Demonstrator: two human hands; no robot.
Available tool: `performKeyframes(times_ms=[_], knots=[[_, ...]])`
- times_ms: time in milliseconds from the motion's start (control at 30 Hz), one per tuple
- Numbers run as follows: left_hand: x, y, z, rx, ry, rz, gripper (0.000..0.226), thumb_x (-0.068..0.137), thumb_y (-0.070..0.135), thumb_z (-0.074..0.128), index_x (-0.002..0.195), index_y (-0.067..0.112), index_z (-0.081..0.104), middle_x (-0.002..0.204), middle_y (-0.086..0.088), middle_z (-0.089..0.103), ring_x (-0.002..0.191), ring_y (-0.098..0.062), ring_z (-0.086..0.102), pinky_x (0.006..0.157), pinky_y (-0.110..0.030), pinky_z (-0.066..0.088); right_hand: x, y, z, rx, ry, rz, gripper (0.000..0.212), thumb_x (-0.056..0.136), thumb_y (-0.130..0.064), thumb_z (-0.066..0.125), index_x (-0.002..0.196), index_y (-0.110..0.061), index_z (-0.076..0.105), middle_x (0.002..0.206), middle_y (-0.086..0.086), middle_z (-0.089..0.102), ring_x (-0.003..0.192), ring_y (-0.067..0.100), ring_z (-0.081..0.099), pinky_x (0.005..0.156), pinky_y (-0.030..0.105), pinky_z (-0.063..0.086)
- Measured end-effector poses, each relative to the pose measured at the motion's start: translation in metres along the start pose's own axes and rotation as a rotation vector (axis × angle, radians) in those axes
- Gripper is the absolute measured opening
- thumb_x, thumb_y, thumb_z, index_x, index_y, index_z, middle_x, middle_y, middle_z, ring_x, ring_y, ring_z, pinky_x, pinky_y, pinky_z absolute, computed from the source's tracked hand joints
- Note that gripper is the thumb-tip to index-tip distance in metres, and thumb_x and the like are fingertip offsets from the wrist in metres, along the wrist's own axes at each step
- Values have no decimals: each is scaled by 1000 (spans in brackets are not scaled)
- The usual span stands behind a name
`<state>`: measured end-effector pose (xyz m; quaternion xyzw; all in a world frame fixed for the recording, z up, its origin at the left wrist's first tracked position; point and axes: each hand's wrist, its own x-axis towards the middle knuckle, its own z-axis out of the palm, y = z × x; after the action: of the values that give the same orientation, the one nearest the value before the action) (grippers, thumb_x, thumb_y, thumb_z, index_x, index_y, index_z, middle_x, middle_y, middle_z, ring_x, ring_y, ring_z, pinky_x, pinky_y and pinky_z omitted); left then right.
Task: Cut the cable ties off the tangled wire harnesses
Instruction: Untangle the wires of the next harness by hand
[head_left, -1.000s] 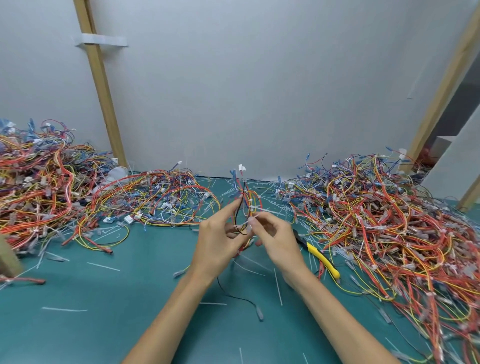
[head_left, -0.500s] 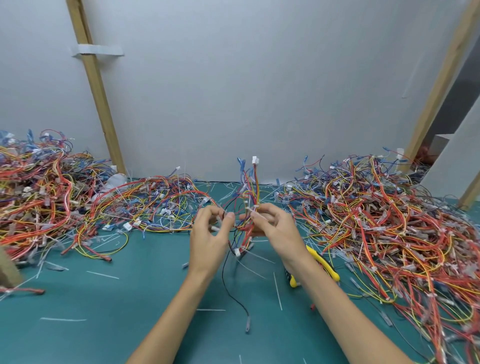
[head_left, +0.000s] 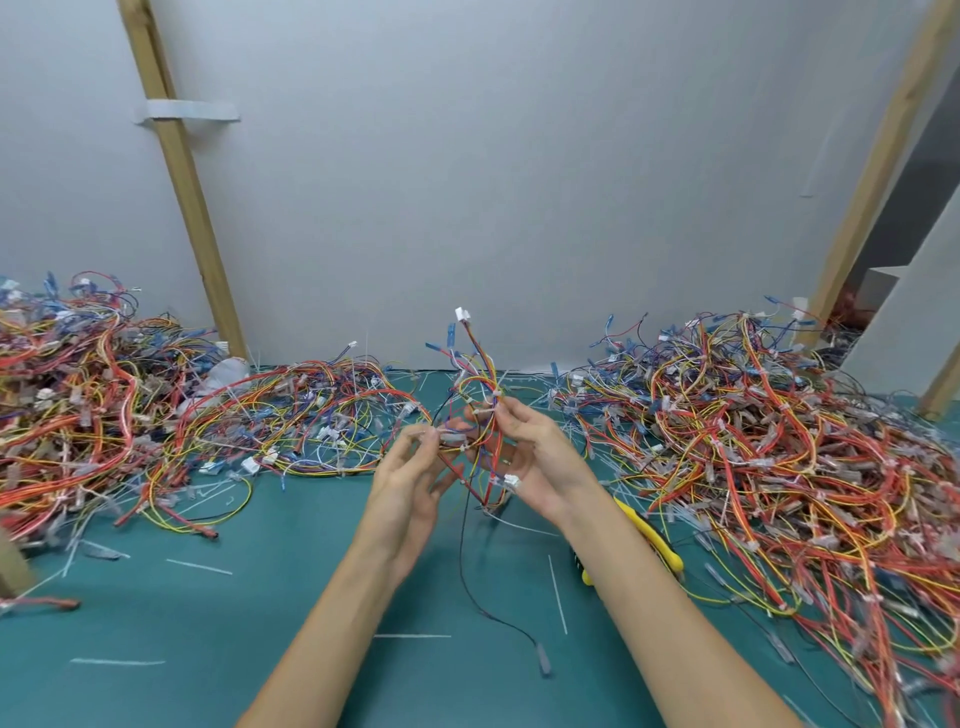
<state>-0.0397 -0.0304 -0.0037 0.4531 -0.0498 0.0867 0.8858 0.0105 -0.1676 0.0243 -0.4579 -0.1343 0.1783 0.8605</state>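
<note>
You hold the small wire harness upright above the middle of the green mat. Your left hand pinches its left side, and your right hand grips its bundled wires. The yellow-handled cutters lie on the mat beside your right forearm. The left heap and the right heap of harnesses flank you.

A person holds a small bundle of wires up over the green tabletop. The left hand pinches it from one side, and the right hand holds it from the other. A white plug sticks up at the top. A black wire hangs down to the tabletop. Yellow cutters lie partly hidden under the right arm. A big left pile and a big right pile of red, yellow and blue wires lie on the tabletop.
</note>
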Motion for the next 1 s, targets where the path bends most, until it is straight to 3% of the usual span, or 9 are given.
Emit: performKeyframes(times_ms=[100, 200, 467, 567, 633, 700, 800, 867, 1000], knots=[[2, 0, -5, 4, -32, -13, 19, 86, 21, 56, 104, 19, 62, 104, 0, 72, 92, -17, 69, 86, -31, 51, 1, 0, -2, 32, -33, 16, 11, 90, -12, 57, 98, -5, 61, 98, 11, 73, 83, 20, 73, 70, 34, 60], [4, 4, -11, -33, -43, -87, 35, 88, 30, 55, 122, 25, 63, 113, 0, 71, 103, -16, 65, 86, -35, 51, 1, 1, -3, 38, -24, 18, 9, 92, -12, 56, 96, -7, 62, 98, 8, 74, 81, 19, 73, 69, 34, 60], [10, 2, -26, -59, 70, -77, 46, 86, 36, 54, 127, 18, 63, 115, -3, 70, 109, -22, 66, 95, -45, 49, -1, -4, -4, 73, -11, 3, 14, 85, -15, 60, 95, -5, 63, 96, 10, 73, 80, 20, 73, 67, 32, 60], [14, -6, -29, 28, 103, -44, 31, 99, 28, 43, 120, 16, 61, 114, -6, 70, 106, -25, 69, 89, -40, 49, -1, -8, -6, 103, 11, 3, 19, 83, -15, 62, 98, -4, 64, 103, 15, 71, 81, 21, 72, 69, 32, 60], [14, -12, -30, 172, 10, -41, 33, 101, 28, 37, 119, 17, 61, 121, -6, 69, 113, -23, 65, 91, -38, 45, -2, -10, -7, 98, 16, 9, 14, 87, -15, 59, 92, -8, 70, 98, 11, 73, 79, 19, 72, 66, 29, 59], [15, -19, -26, 302, -144, -79, 38, 100, 32, 37, 124, 16, 62, 125, -4, 67, 121, -18, 60, 96, -35, 43, -2, -12, -8, 82, 16, 9, 26, 95, -15, 53, 84, -11, 76, 92, 8, 75, 75, 16, 72, 61, 25, 57], [19, -29, -12, 420, -210, -196, 32, 98, 23, 42, 116, 13, 66, 114, -3, 72, 123, -23, 59, 89, -26, 49, -1, -13, -8, 107, 1, -2, 21, 100, -11, 46, 103, -4, 65, 93, 9, 75, 74, 18, 72, 61, 28, 59], [17, -30, -8, 480, -231, -205, 29, 96, 23, 43, 109, 16, 68, 103, -2, 76, 118, -25, 62, 83, -24, 51, 0, -15, -8, 105, 9, -13, 18, 101, -9, 44, 107, -2, 60, 94, 10, 75, 75, 18, 72, 65, 27, 60], [4, -24, -7, 478, -317, -192, 41, 89, 34, 44, 113, 11, 67, 100, -14, 75, 98, -26, 68, 91, -38, 49, 0, -20, -10, 139, 33, -35, 18, 102, -3, 41, 107, 3, 58, 91, 13, 72, 75, 17, 72, 61, 25, 57]])
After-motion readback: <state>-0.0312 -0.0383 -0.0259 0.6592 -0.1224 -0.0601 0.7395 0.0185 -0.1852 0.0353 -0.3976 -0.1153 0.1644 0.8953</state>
